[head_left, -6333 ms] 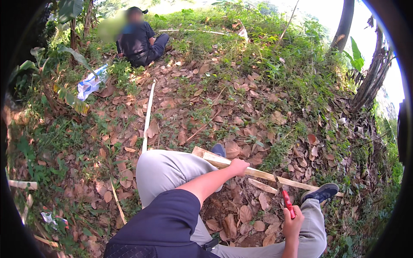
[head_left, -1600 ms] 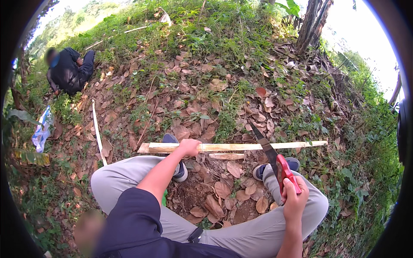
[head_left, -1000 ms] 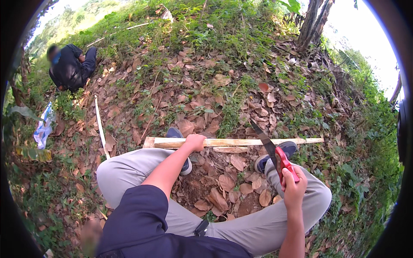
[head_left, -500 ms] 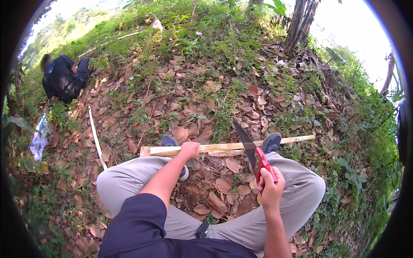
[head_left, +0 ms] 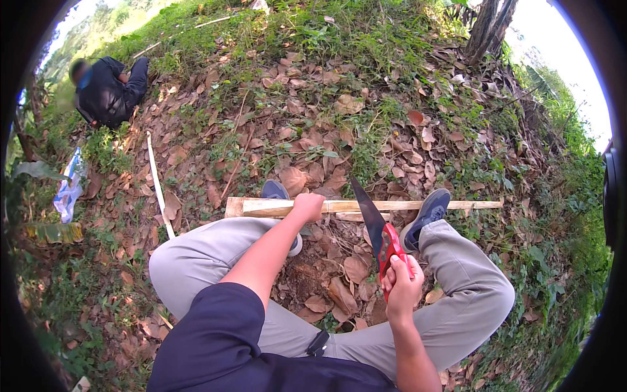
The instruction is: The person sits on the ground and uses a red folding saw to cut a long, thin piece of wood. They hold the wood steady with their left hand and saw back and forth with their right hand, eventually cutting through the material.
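My left hand (head_left: 309,207) is closed around a long pale strip of split wood (head_left: 271,208) lying crosswise in front of me, near my shoes. A second, wider wooden piece (head_left: 234,208) shows beneath its left end. In my right hand (head_left: 403,285) is a hand saw (head_left: 390,247) with a red handle, the fingers wrapped around the grip. Its dark blade points up and to the left, overlapping the wood in view, to the right of my left hand. Whether blade and wood touch, I cannot tell.
Dry leaves (head_left: 356,269) and low plants cover the sloping ground. To the left lie a thin pale stick (head_left: 157,179) and a white-and-blue plastic bag (head_left: 68,196). Another person (head_left: 111,91) in dark clothes sits at the far left. A tree trunk (head_left: 488,29) stands at the far right.
The view has shifted, so most of the scene sits further right. The saw has come left along the wood, nearer my left hand. My right shoe has tilted, showing more of its side.
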### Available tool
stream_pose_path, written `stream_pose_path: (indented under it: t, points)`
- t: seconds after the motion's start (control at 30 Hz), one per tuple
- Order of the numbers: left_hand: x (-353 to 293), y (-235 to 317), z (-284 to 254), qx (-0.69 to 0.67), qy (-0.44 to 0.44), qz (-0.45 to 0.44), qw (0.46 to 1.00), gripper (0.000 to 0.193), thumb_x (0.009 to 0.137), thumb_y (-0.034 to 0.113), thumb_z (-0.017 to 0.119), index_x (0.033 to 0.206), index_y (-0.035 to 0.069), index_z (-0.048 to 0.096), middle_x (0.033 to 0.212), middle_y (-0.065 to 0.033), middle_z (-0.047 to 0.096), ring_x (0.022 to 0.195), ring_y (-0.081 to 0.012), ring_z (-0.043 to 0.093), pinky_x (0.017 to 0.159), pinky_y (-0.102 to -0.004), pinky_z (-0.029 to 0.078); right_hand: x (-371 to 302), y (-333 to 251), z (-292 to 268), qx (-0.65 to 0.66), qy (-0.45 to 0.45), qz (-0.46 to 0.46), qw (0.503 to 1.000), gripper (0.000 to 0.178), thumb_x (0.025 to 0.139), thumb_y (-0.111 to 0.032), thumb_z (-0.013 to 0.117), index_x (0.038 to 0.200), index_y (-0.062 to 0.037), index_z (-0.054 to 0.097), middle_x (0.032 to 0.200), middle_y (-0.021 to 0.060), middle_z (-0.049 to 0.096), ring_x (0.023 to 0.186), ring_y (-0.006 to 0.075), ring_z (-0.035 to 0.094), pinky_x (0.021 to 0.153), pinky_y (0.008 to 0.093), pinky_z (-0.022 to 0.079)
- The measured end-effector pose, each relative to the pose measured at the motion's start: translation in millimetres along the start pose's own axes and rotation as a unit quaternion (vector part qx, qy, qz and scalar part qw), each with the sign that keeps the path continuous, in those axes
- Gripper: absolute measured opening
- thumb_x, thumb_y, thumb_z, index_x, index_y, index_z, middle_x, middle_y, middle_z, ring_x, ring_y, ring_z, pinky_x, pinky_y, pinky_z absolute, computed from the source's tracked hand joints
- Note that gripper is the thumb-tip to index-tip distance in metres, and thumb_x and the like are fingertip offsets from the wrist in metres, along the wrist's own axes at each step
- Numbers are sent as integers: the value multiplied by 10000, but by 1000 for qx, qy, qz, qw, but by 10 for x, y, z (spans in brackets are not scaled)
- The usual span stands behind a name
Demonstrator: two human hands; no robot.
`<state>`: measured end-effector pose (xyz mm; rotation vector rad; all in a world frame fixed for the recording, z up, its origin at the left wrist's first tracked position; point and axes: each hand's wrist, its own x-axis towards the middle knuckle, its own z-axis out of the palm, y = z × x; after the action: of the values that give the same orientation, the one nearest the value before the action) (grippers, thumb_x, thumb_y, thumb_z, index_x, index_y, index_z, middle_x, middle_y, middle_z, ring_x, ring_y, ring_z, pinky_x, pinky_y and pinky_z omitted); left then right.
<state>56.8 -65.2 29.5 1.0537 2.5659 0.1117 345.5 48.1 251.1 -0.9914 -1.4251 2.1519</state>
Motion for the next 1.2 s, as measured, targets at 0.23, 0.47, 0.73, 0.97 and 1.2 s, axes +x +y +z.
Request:
stream_pose_path:
  t: [0.23, 0.47, 0.73, 0.97, 1.2]
  points:
    - [97, 6, -126, -17, -65, -11, 998, 355, 747, 163, 690, 1099, 125, 720, 1112, -129, 732, 1059, -306, 699, 883, -437, 561, -41, 109, -111, -62, 12, -13, 998, 166, 968, -113, 616, 835, -86, 521, 625, -50, 446, 469, 28, 383, 424, 220, 319]
    - [262, -193, -208, -43, -97, -10, 994, 377, 774, 176, 683, 1144, 104, 686, 1144, -150, 718, 1094, -323, 683, 910, -450, 539, -58, 9, -186, -72, 27, -27, 997, 146, 962, -118, 641, 857, -69, 552, 667, -46, 501, 489, 16, 420, 429, 203, 312]
    - [374, -56, -230, -83, -186, 34, 978, 410, 805, 187, 584, 1183, 59, 677, 1160, -174, 714, 1101, -334, 680, 907, -453, 532, -46, -55, -240, -64, 19, -27, 997, 134, 973, -122, 635, 883, -69, 552, 669, -49, 494, 484, 18, 418, 428, 203, 316]
    - [214, 46, -269, -60, -152, -4, 987, 435, 830, 285, 566, 1223, 134, 677, 1180, -159, 712, 1115, -344, 672, 932, -468, 525, -51, 23, -251, -54, 5, -15, 998, 131, 973, -126, 638, 888, -69, 557, 672, -49, 496, 493, 17, 425, 437, 198, 326]
    - [207, 67, -174, -16, -118, -63, 991, 465, 806, 402, 587, 1171, 152, 731, 1155, -146, 726, 1093, -320, 691, 926, -436, 546, -41, 100, -164, -53, -11, -29, 998, 133, 977, -115, 625, 877, -64, 554, 669, -54, 494, 507, 11, 421, 447, 198, 326]
